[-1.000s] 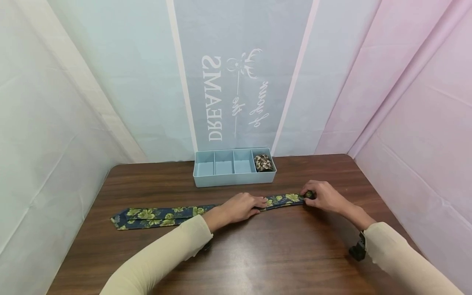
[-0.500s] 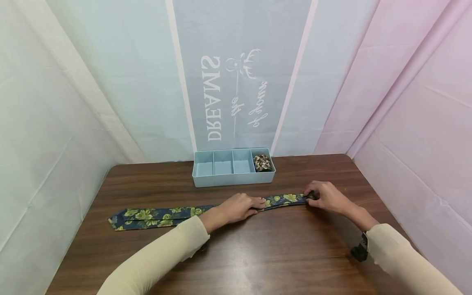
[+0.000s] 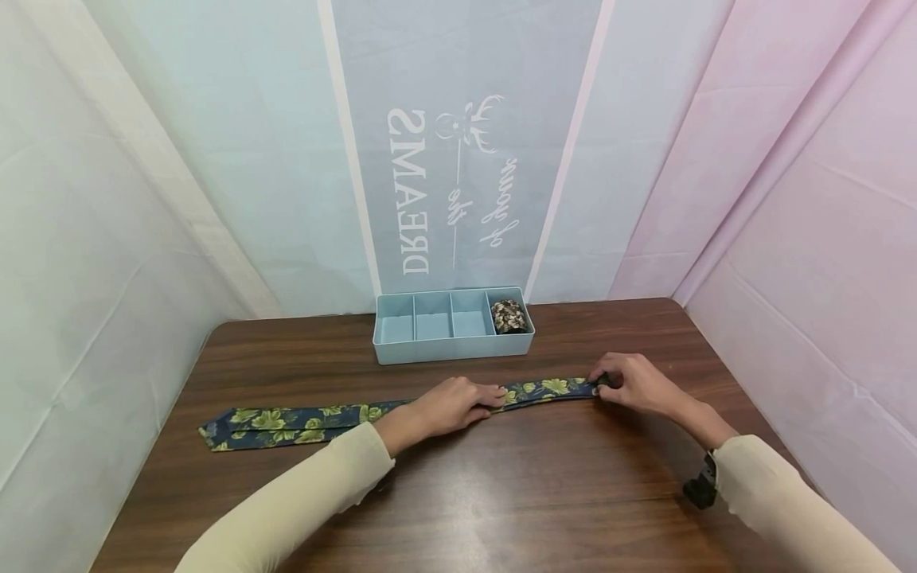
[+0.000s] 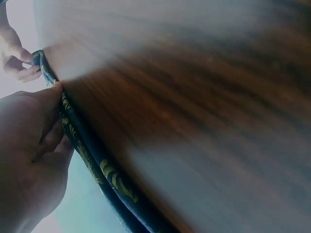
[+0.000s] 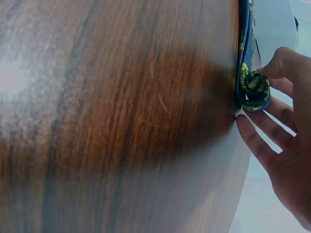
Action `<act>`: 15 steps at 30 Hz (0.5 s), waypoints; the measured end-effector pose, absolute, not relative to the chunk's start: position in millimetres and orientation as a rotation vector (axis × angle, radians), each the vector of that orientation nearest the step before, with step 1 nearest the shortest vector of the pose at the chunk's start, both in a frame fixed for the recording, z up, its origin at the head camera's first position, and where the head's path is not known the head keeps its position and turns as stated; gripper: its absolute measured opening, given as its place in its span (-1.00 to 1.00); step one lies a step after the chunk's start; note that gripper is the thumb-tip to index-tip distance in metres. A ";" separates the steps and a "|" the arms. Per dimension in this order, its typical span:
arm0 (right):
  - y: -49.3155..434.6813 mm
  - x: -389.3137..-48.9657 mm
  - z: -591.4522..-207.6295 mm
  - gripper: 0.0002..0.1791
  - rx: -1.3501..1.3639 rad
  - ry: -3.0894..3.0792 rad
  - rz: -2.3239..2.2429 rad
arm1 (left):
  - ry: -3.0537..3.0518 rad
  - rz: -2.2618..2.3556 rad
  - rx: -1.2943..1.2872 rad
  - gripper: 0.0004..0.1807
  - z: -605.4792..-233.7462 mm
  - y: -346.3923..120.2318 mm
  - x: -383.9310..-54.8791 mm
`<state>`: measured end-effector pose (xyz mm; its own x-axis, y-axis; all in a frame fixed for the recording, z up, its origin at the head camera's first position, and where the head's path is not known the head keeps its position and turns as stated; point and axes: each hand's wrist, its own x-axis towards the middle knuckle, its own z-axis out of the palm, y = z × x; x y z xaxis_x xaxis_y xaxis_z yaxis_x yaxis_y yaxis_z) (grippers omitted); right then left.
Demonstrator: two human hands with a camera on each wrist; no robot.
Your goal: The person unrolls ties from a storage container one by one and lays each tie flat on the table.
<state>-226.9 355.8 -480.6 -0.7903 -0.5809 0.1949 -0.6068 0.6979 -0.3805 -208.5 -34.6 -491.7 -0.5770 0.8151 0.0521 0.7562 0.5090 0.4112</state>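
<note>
A dark blue necktie (image 3: 275, 420) with yellow-green flowers lies lengthwise across the table, its pointed end at the left. My left hand (image 3: 447, 410) holds the tie near its middle; in the left wrist view the left hand (image 4: 34, 150) has its fingers against the tie's folded edges. At the tie's right end, a small rolled coil (image 5: 256, 87) shows in the right wrist view. My right hand (image 3: 637, 386) grips this coil between thumb and fingers. The left forearm and hand cover part of the tie in the head view.
Behind the tie, a light blue divided box (image 3: 451, 348) stands near the table's back edge. A rolled, flower-patterned tie (image 3: 509, 317) sits in its rightmost compartment. Fabric curtains (image 3: 286, 159) enclose the brown wooden table (image 3: 501, 493) at the back and both sides.
The tie's pointed end and my left hand have shifted slightly to the left. My right hand stays at the coil, almost in the same place.
</note>
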 end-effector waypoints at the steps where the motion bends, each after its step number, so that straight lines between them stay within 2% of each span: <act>1: 356.4 -226.6 -480.3 -0.76 0.998 -2.836 0.673 | 2.595 0.598 1.362 -0.59 -491.6 -35.3 -208.4; 10: 357.2 -226.4 -483.4 -0.82 1.003 -2.816 0.658 | 2.600 0.589 1.364 -0.59 -491.7 -40.6 -207.6; 15: 358.2 -225.2 -482.9 -0.78 0.926 -2.857 0.648 | 2.599 0.593 1.376 -0.59 -492.3 -41.7 -208.1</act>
<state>-225.2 358.2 -482.9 -0.8163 -0.5451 0.1914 -0.5743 0.7298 -0.3709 -208.1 -41.7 -492.3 -0.5714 0.8186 0.0577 0.7626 0.5037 0.4058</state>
